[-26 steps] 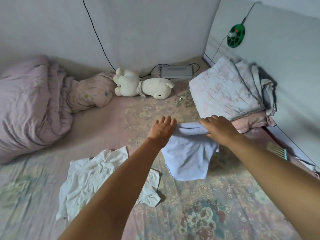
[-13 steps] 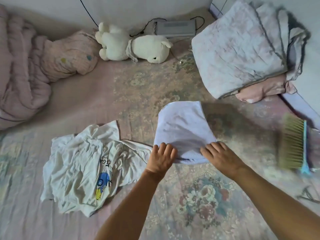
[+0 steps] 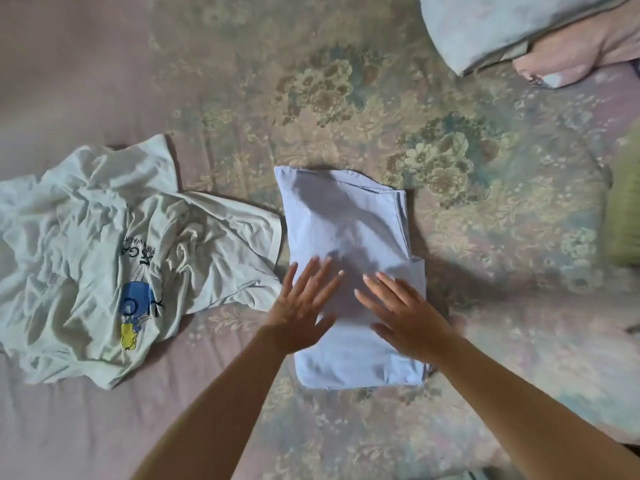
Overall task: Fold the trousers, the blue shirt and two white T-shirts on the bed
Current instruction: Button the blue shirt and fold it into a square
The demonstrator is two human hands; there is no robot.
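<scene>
The blue shirt (image 3: 346, 223) lies folded into a neat rectangle in the middle of the bed (image 3: 242, 81). Both hands lie flat on its near half with straight, spread fingers: my left hand (image 3: 304, 306) on the left side, my right hand (image 3: 401, 310) on the right side. A crumpled white T-shirt (image 3: 86, 237) with a blue and yellow cartoon print lies unfolded just left of the blue shirt, its edge touching it. No trousers are in view.
A folded pale quilt (image 3: 512, 26) on pink bedding (image 3: 581, 53) sits at the top right corner. A green brush (image 3: 627, 209) shows blurred at the right edge. The bed sheet has a floral print.
My hands drew the far end of the blue shirt toward me and folded it over, then let go and now press flat on it. The view tilted down.
</scene>
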